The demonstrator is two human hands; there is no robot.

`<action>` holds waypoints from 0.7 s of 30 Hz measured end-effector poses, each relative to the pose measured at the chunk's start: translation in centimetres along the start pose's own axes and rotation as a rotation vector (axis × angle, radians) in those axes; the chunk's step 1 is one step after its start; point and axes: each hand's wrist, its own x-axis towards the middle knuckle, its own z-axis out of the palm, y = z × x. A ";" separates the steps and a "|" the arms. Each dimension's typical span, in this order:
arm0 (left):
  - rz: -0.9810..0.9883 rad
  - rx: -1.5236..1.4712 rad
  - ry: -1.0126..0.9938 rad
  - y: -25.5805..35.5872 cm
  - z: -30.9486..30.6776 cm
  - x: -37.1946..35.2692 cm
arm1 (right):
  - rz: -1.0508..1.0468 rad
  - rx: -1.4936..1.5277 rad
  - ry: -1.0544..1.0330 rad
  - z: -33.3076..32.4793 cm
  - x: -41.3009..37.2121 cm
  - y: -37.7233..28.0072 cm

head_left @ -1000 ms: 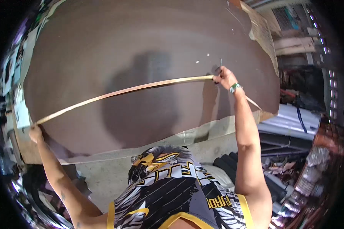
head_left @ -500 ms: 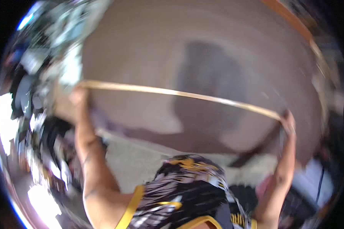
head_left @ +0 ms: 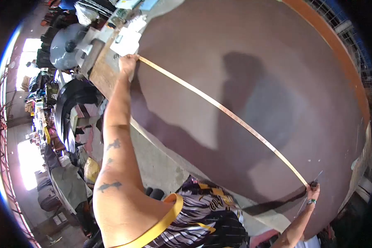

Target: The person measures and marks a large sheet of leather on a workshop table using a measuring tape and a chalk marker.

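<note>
A yellowish measuring tape (head_left: 225, 109) stretches diagonally across a large brown sheet (head_left: 186, 45) spread on a table. My left hand (head_left: 128, 64) closes on one end of the tape at the sheet's left edge. Near the sheet's lower right part, my right hand (head_left: 313, 192) pinches the other end. A small dark, thin-pointed object sticks out at the right fingers; its kind is too small to tell. Shadows of my head and arms fall on the sheet.
White papers (head_left: 126, 41) and small items lie on the table beside my left hand. An orange-brown strip (head_left: 330, 37) borders the sheet's far right side. A round grey disc (head_left: 66, 46) and piles of dark material stand at the left. Concrete floor (head_left: 157, 159) shows below the sheet.
The view has turned and sharpened. The tape now slants more steeply, with my left hand higher and my right hand lower in view. Both hands still hold it.
</note>
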 end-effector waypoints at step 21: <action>0.408 0.507 -0.279 -5.7 -4.5 -0.7 | 0.277 -0.422 0.099 -2.3 -5.9 -4.8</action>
